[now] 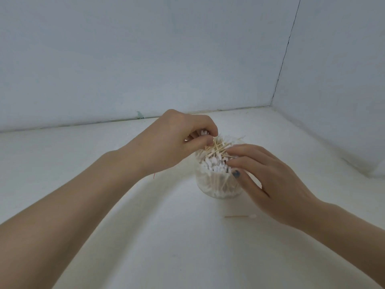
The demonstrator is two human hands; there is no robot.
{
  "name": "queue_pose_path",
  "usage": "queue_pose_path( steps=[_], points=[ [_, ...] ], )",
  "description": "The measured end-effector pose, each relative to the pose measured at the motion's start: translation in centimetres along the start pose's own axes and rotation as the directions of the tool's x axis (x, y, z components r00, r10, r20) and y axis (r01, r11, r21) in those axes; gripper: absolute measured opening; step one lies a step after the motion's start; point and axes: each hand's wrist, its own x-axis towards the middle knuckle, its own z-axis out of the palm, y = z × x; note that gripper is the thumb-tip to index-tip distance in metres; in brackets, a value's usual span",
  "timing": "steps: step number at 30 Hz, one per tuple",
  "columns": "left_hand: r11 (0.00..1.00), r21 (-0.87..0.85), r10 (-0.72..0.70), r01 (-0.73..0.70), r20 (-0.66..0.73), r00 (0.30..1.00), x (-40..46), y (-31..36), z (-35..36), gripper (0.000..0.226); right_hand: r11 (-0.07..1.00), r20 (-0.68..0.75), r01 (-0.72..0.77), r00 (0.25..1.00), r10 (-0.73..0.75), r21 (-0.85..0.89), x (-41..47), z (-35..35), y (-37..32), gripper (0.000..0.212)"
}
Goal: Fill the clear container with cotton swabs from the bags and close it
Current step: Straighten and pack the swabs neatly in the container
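Between both hands' fingers stands the swab-heaped clear container.

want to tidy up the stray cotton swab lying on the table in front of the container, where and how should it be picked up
Pinch the stray cotton swab at the middle of its thin wooden stick, coming straight down from above with a fingertip on either long side. It lies flat on the white table, running left to right with its cotton tip at the right end, so there is nothing to get under. The right hand looks nearest.

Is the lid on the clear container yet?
No, the clear container stands open, with loose cotton swabs heaped above its rim under both hands.
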Motion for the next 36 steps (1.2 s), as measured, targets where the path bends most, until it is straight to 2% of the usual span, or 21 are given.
queue_pose_path(
  steps=[5, 12, 15, 19, 21, 24, 27, 32, 36],
  points=[
    [1.000, -0.023, -0.011, 0.011, 0.016, 1.000, 0.1, -0.3, -0.3, 0.007, 0.998, -0.024, -0.031, 0.999, 0.032, 0.050, -0.3, 0.0, 0.3, 0.021],
    [0.985, 0.155, 0.063, -0.081, 0.118, 0.991, -0.8, -0.6, 1.3, 0.010, 0.994, -0.049, -0.062, 0.997, 0.066, 0.088, -0.3, 0.3, 0.2, 0.027],
    [0.980, 0.173, 0.082, -0.100, 0.113, 0.990, -0.9, -0.7, 1.6, 0.011, 0.990, -0.058, -0.083, 0.994, 0.090, 0.111, -0.2, 0.2, 0.1, 0.028],
    [0.996, 0.081, 0.043, -0.042, -0.009, 0.999, -1.1, -0.9, 1.8, 0.004, 0.979, -0.081, -0.147, 0.984, 0.159, 0.142, 0.2, -0.6, -0.3, 0.028],
    [1.000, 0.021, -0.002, 0.003, -0.062, 0.998, -1.3, -1.2, 2.0, 0.008, 0.972, -0.072, -0.194, 0.976, 0.205, 0.130, 0.8, -1.0, -0.6, 0.033],
    [0.992, -0.084, -0.100, 0.099, -0.014, 0.995, -1.5, -1.5, 2.5, 0.014, 0.954, -0.019, -0.288, 0.957, 0.290, 0.089, 2.4, -1.2, -0.8, 0.038],
    [0.959, -0.212, -0.188, 0.190, 0.034, 0.982, -1.4, -1.6, 3.1, 0.016, 0.914, 0.063, -0.387, 0.922, 0.382, 0.119, 3.7, -1.1, -0.6, 0.030],
    [0.945, -0.253, -0.209, 0.207, 0.018, 0.978, -1.2, -1.6, 3.6, 0.016, 0.889, 0.089, -0.439, 0.898, 0.430, 0.133, 5.1, -1.3, 0.5, 0.016],
    [0.924, -0.286, -0.265, 0.252, -0.009, 0.964, -1.2, -2.0, 4.0, 0.013, 0.860, 0.166, -0.475, 0.878, 0.449, 0.187, 5.5, -1.5, 1.1, 0.027]
  ],
)
